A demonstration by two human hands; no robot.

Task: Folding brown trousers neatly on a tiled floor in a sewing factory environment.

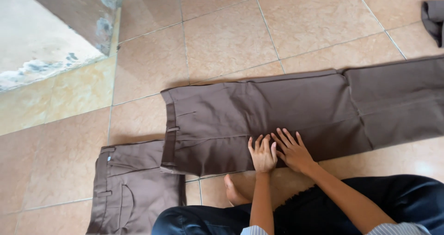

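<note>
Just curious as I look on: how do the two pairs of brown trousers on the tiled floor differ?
The long trousers lie stretched out flat, with both hands pressing on them; the folded trousers sit compact and untouched. The long trousers overlap the folded trousers' top edge. Both are the same brown cloth, with belt loops.

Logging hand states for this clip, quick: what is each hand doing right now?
Left hand: open, flat on the brown trousers, holding nothing.
Right hand: open, fingers spread, pressed flat on the same trousers, holding nothing.
</note>
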